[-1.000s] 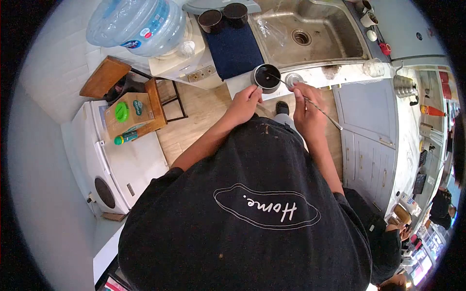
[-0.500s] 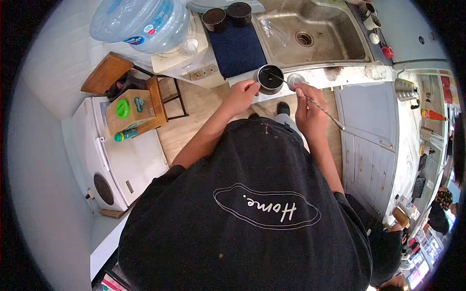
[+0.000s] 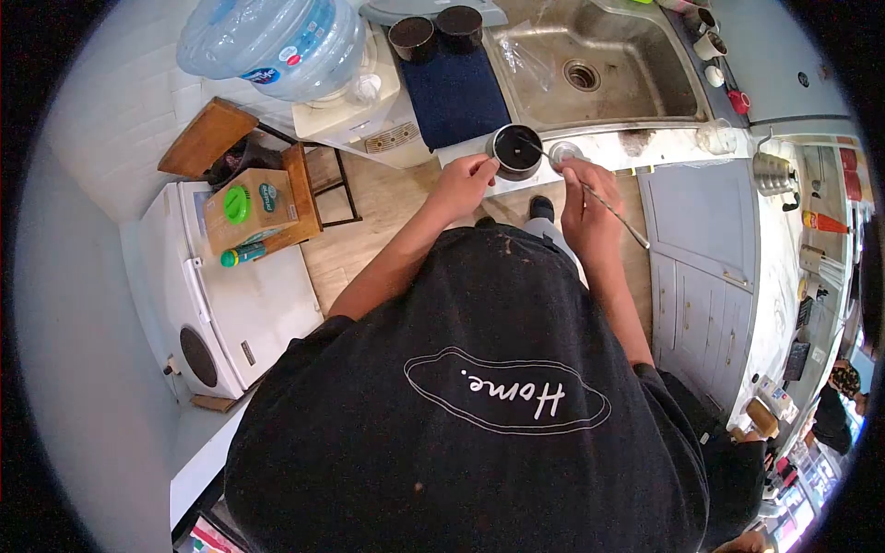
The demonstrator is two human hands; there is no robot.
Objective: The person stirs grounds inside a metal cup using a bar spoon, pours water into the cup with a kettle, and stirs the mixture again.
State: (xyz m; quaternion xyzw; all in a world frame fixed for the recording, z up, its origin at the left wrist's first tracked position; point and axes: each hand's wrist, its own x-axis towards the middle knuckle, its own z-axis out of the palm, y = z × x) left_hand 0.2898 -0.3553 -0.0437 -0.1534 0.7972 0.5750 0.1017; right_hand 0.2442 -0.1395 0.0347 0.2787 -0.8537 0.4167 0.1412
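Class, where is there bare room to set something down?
Bare: the navy mat in front of the two dark cups, and the counter strip before the sink, between the brown patch and clear object. Crowded: around the held cup, where the left hand, right hand, long spoon and clear glass bunch.

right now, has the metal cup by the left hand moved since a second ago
No: the metal cup shows no clear shift against the sink drain; both drifted rightward together in the picture as the view moved.

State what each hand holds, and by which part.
The right hand holds the stirrer partway along its shaft. The left hand grips the cup at its side; whether by a handle cannot be told.
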